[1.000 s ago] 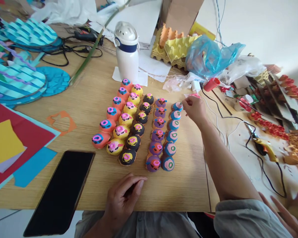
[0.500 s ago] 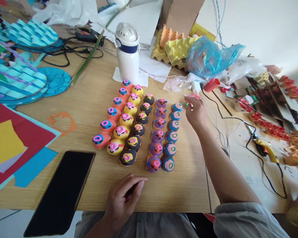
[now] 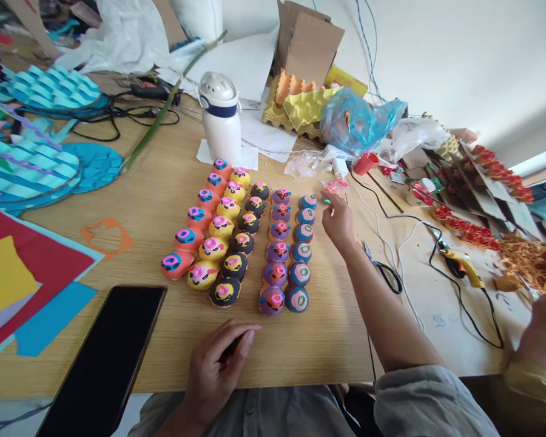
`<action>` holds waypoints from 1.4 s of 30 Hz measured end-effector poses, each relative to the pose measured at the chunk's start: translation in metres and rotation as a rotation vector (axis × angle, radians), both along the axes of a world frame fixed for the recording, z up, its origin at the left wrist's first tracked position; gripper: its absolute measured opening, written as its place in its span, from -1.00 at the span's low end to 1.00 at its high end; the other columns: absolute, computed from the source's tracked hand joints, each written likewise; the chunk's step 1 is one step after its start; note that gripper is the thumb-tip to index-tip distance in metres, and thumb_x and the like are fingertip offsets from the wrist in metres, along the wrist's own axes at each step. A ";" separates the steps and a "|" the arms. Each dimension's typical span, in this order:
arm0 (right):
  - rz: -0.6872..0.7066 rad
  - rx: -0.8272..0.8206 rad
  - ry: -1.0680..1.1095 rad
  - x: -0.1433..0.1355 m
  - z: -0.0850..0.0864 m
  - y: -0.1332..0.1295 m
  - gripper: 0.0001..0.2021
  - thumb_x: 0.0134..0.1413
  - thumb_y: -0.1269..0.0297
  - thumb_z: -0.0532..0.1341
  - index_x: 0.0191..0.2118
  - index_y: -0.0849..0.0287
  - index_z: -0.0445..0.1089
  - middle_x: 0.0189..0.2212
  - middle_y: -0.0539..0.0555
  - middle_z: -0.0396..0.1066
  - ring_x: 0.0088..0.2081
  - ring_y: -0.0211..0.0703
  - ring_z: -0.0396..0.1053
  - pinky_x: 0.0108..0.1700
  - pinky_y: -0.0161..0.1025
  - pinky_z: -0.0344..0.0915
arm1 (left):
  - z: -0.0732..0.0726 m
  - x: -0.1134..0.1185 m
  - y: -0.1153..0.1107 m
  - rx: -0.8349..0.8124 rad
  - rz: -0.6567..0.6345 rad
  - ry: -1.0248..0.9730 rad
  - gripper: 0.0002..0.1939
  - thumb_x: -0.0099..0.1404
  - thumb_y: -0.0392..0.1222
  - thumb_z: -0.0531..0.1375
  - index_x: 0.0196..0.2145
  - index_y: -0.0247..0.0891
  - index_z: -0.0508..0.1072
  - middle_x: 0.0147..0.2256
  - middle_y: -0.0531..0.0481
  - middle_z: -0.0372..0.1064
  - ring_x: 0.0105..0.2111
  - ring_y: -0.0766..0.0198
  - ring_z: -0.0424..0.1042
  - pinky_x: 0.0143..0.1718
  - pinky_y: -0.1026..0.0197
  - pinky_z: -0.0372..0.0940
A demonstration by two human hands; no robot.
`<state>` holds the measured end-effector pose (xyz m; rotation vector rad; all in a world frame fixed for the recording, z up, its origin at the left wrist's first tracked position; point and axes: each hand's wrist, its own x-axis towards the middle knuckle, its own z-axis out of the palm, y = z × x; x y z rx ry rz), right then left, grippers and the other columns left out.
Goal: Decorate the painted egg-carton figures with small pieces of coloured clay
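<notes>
My right hand (image 3: 338, 220) reaches to the far side of the rows, its fingertips pinched at a small green piece (image 3: 326, 201) that looks like clay. Just beyond lies a pink plastic wrapper (image 3: 337, 186). My left hand (image 3: 221, 355) rests at the table's near edge, fingers curled and thumb against the index finger, nothing visible in it. Between the hands stand rows of painted egg-carton cups: orange (image 3: 188, 238), yellow (image 3: 203, 275), black (image 3: 224, 292), purple (image 3: 272, 301) and blue (image 3: 297, 300). The blue cups carry pink patches with green rings.
A phone (image 3: 104, 358) and coloured paper (image 3: 54, 255) lie at left. A white bottle (image 3: 221, 124) stands behind the rows. Scissors (image 3: 384, 270), white cables and a yellow glue gun (image 3: 464, 267) lie at right. Another person's hand (image 3: 543, 331) is at the right edge.
The view has shifted, so things on the table sit further left. The scissors beside my right forearm now show. The other person's hand has come further into view. My hands keep nearly the same pose.
</notes>
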<state>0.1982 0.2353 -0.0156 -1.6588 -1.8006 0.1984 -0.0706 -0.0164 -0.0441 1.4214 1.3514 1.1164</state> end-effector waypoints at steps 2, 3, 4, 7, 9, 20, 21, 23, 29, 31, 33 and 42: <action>-0.016 0.054 0.105 -0.008 0.008 -0.012 -0.53 0.04 0.57 0.01 -0.04 0.18 0.54 -0.05 0.19 0.60 0.02 0.01 0.51 0.13 0.02 0.41 | 0.003 0.001 -0.001 -0.091 0.076 -0.090 -0.79 0.36 -0.11 0.24 -0.20 -0.20 0.67 -0.41 -0.03 0.49 -0.47 0.30 0.42 -0.44 0.32 0.32; 0.004 0.079 0.157 -0.014 0.014 -0.021 -0.56 0.07 0.54 0.01 -0.08 0.15 0.55 -0.11 0.16 0.61 -0.03 -0.02 0.52 0.09 0.00 0.43 | 0.005 0.002 -0.001 -0.148 0.108 -0.164 -0.77 0.35 -0.07 0.25 -0.18 -0.20 0.67 -0.47 0.00 0.43 -0.52 0.33 0.35 -0.49 0.32 0.28; 0.025 0.116 0.209 -0.021 0.021 -0.033 -0.59 0.10 0.53 0.00 -0.11 0.13 0.55 -0.14 0.13 0.61 -0.07 -0.04 0.53 0.05 -0.03 0.45 | 0.008 0.002 0.000 -0.211 0.136 -0.263 -0.74 0.34 -0.04 0.26 -0.15 -0.21 0.67 -0.54 0.05 0.35 -0.57 0.36 0.27 -0.54 0.33 0.24; 0.169 0.186 0.268 -0.052 0.039 -0.079 -0.65 0.17 0.50 0.04 -0.17 0.06 0.55 -0.23 0.07 0.60 -0.15 -0.07 0.51 -0.01 -0.06 0.46 | 0.018 0.006 0.007 -0.396 0.227 -0.653 -0.69 0.26 -0.02 0.31 -0.14 -0.24 0.66 -0.58 0.11 0.25 -0.63 0.45 0.13 -0.61 0.38 0.16; 0.366 0.179 0.241 -0.076 0.045 -0.113 -0.64 0.19 0.51 0.06 -0.11 0.01 0.54 -0.26 0.04 0.60 -0.17 -0.06 0.50 -0.03 -0.03 0.47 | 0.026 0.010 0.013 -0.475 0.298 -0.839 -0.69 0.18 -0.08 0.35 -0.14 -0.25 0.66 -0.41 0.00 0.45 -0.56 0.44 0.26 -0.57 0.38 0.26; 0.680 0.163 0.117 -0.130 0.018 -0.187 -0.79 0.29 0.29 0.23 0.00 0.08 0.51 0.05 0.12 0.57 0.13 0.02 0.41 0.15 0.01 0.46 | 0.049 0.013 0.019 -0.437 0.367 -0.938 -0.58 0.20 -0.18 0.36 0.04 -0.06 0.61 0.16 -0.03 0.48 0.15 0.20 0.45 -0.14 0.42 0.45; 0.666 0.160 0.143 -0.129 0.018 -0.187 -0.81 0.29 0.31 0.23 -0.03 0.06 0.51 0.04 0.11 0.57 0.13 0.01 0.41 0.13 0.01 0.47 | 0.049 0.013 0.019 -0.436 0.336 -0.927 -0.58 0.20 -0.16 0.37 0.05 -0.07 0.60 0.15 -0.04 0.48 0.12 0.18 0.48 -0.15 0.39 0.47; 0.647 0.159 0.181 -0.125 0.019 -0.186 -0.83 0.30 0.34 0.21 -0.06 0.05 0.50 0.02 0.12 0.58 0.08 -0.01 0.44 0.09 -0.01 0.47 | 0.046 0.012 0.018 -0.406 0.298 -0.881 -0.59 0.21 -0.10 0.38 0.02 -0.13 0.61 0.10 -0.10 0.52 0.02 0.14 0.54 -0.18 0.31 0.50; 0.485 0.082 0.370 -0.104 0.014 -0.197 -0.90 0.31 0.32 0.18 -0.25 0.10 0.44 -0.41 0.06 0.50 -0.38 -0.14 0.44 -0.34 -0.21 0.36 | 0.024 0.001 0.012 -0.259 0.314 -0.411 -0.68 0.30 0.01 0.30 -0.14 -0.28 0.64 -0.27 -0.06 0.61 -0.30 0.23 0.56 -0.20 0.26 0.46; 0.503 0.003 0.398 -0.099 0.007 -0.205 -0.85 0.33 0.29 0.16 -0.30 0.11 0.41 -0.48 0.01 0.43 -0.48 -0.23 0.36 -0.43 -0.28 0.26 | 0.020 0.000 0.010 -0.250 0.229 -0.241 -0.68 0.32 0.02 0.26 -0.16 -0.27 0.63 -0.27 -0.07 0.61 -0.25 0.19 0.57 -0.17 0.24 0.46; 0.548 -0.078 0.388 -0.098 -0.001 -0.212 -0.80 0.35 0.27 0.15 -0.33 0.13 0.41 -0.53 -0.02 0.38 -0.52 -0.28 0.31 -0.46 -0.31 0.20 | 0.017 0.002 0.010 -0.230 0.108 -0.121 -0.69 0.34 0.01 0.22 -0.17 -0.26 0.63 -0.22 -0.10 0.62 -0.19 0.13 0.58 -0.13 0.19 0.46; 0.480 -0.123 0.394 -0.086 -0.021 -0.207 -0.83 0.34 0.29 0.17 -0.30 0.14 0.45 -0.46 0.04 0.50 -0.42 -0.24 0.42 -0.37 -0.32 0.30 | 0.009 0.018 0.028 -0.026 -0.042 0.031 -0.74 0.39 -0.14 0.15 -0.16 -0.26 0.61 -0.08 -0.20 0.58 -0.09 0.11 0.57 -0.04 0.13 0.45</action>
